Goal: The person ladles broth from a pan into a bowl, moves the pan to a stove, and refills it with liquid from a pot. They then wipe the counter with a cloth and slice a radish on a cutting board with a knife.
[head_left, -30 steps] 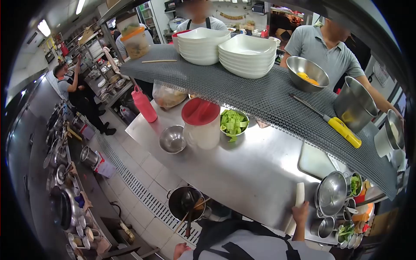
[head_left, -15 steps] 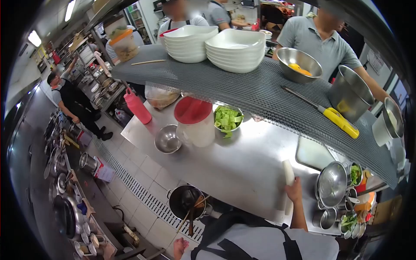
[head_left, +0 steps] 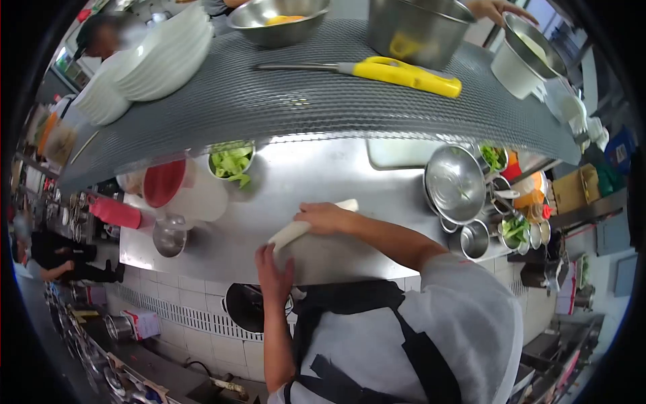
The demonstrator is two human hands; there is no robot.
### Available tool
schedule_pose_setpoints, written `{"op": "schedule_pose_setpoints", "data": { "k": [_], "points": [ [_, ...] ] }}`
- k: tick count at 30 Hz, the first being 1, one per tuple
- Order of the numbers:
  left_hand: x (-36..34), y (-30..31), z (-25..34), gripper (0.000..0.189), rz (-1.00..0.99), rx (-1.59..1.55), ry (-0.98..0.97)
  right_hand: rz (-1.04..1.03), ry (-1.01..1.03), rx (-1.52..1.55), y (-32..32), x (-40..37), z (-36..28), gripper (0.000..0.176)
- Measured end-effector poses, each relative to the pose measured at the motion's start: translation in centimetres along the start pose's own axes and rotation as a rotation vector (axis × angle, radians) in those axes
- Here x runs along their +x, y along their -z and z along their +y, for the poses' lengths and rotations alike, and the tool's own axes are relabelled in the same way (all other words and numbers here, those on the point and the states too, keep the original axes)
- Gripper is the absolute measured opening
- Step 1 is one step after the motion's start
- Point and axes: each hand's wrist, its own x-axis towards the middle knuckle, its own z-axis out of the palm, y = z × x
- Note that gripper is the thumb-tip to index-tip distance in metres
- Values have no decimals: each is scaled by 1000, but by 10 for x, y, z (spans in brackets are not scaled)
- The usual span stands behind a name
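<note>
A long white roll (head_left: pixel 291 233) lies at a slant over the steel counter, its far end showing beyond my right hand. I cannot make out what it is made of. My right hand (head_left: pixel 323 219) is closed around its middle. At the near end of the roll is my left hand (head_left: pixel 274 275), with its fingers stretched up and thumb apart; the fingertips are at or just touching the end. A bowl of cut green leaves (head_left: pixel 231 161) and a white tub with a red lid (head_left: pixel 165 183) stand to the left.
A mesh shelf (head_left: pixel 303 101) overhangs the counter, carrying stacked white dishes (head_left: pixel 165 57), a yellow-handled lighter (head_left: pixel 407 76) and a steel pot (head_left: pixel 420 30). Steel bowls (head_left: pixel 456 185) and pots crowd the right. A co-worker's hand (head_left: pixel 501 10) is at the top right.
My view has turned right and down. My left hand has come up from beside my body to the roll's near end. The roll, held by my right hand, now lies more slanted.
</note>
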Motion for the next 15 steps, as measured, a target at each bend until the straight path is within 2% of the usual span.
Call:
{"op": "schedule_pose_setpoints", "data": {
  "k": [1, 2, 3, 4, 6, 8, 12, 14, 15],
  "points": [
    [16, -15, 5, 52, -66, 50, -55, 60, 58, 18, 9, -3, 5, 40],
    [26, -30, 9, 58, -137, 98, -112, 74, 27, 25, 17, -13, 15, 40],
    [27, -43, 9, 58, -169, 91, -123, 266, -51, 77, 19, -26, 22, 38],
    [28, -55, 7, 59, -192, 216, -150, 460, -122, 121, 22, -35, 30, 36],
    [33, -65, -1, 61, -210, 353, -193, 626, -344, -21, 32, -58, 67, 38],
    [35, -67, -10, 57, -144, 382, -222, 796, -543, 101, 48, -78, 96, 30],
    [38, -60, -36, 57, -182, 393, -123, 813, -634, 188, 84, -79, 87, 27],
    [43, -53, -39, 56, -270, 375, 19, 812, -531, 213, 82, -69, 82, 25],
    [41, -52, -44, 56, -284, 366, 8, 806, -490, 154, 71, -60, 81, 24]
  ]
}}
